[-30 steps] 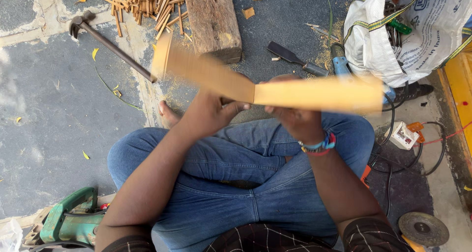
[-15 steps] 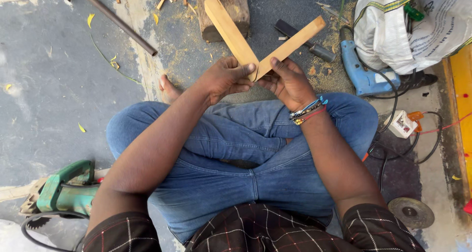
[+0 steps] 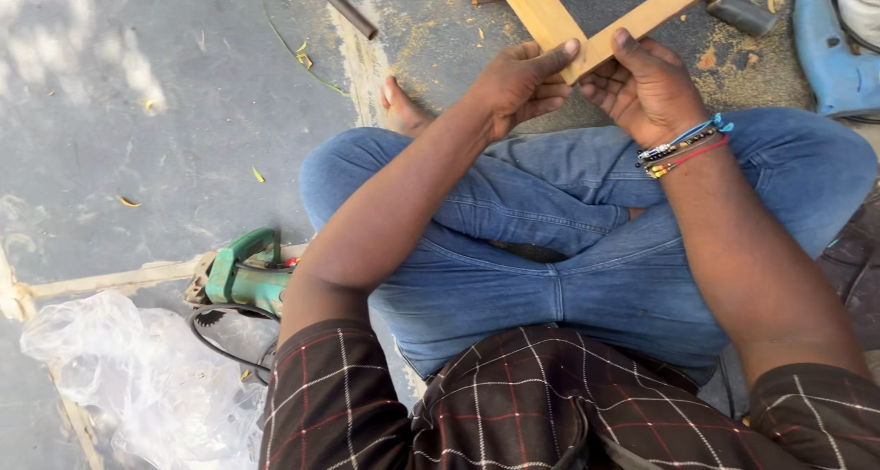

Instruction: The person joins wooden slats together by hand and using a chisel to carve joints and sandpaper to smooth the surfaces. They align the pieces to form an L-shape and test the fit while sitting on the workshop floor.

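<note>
While the person sits cross-legged on the concrete floor (image 3: 110, 140), both hands meet over the knees where two wooden strips come together in a V. The left hand (image 3: 518, 85) is curled around the end of the left wooden strip (image 3: 536, 7), its forefinger laid flat along the wood and pointing to the joint, which looks like a way of pressing that end against its neighbour. The right hand (image 3: 642, 85) pinches the end of the right wooden strip (image 3: 655, 12), thumb on top and fingers folded underneath, so the two ends stay touching at an angle (the far ends run out of the top of the view). A band of coloured bracelets (image 3: 686, 147) sits on the right wrist. Holding the pieces up off the lap probably lets the person judge how the ends fit. Near the left knee, a green power tool (image 3: 240, 278) lies on the floor beside crumpled clear plastic (image 3: 137, 369). A dark metal rod (image 3: 339, 5) lies ahead to the left, and a blue drill (image 3: 830, 53) rests at the far right, well apart from the hands
</note>
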